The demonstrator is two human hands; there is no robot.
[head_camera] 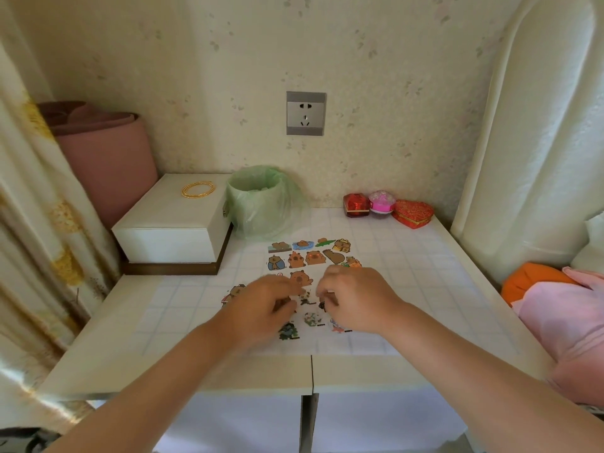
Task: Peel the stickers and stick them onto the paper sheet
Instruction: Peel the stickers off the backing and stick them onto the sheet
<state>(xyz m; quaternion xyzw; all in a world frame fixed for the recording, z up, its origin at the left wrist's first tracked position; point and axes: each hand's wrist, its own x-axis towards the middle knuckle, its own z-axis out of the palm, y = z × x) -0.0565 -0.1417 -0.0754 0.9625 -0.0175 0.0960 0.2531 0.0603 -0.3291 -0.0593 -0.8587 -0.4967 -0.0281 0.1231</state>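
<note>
A white paper sheet [330,276] lies in the middle of the table and carries several brown capybara stickers [296,259] in rows. Just in front of it lies a clear sticker sheet [312,319] with small dark stickers. My left hand [268,305] is over the sticker sheet's left part, its fingers curled down onto it. My right hand [354,299] is over the right part, with thumb and forefinger pinched together at a small sticker [322,294]. Both hands are blurred, and they hide part of the sheet.
A white box [170,223] with a gold bangle [197,189] stands at the back left, beside a bin lined with a green bag [261,204]. Red and pink gift boxes [387,207] sit at the back right. Pink and orange cloth [555,308] lies at the right edge.
</note>
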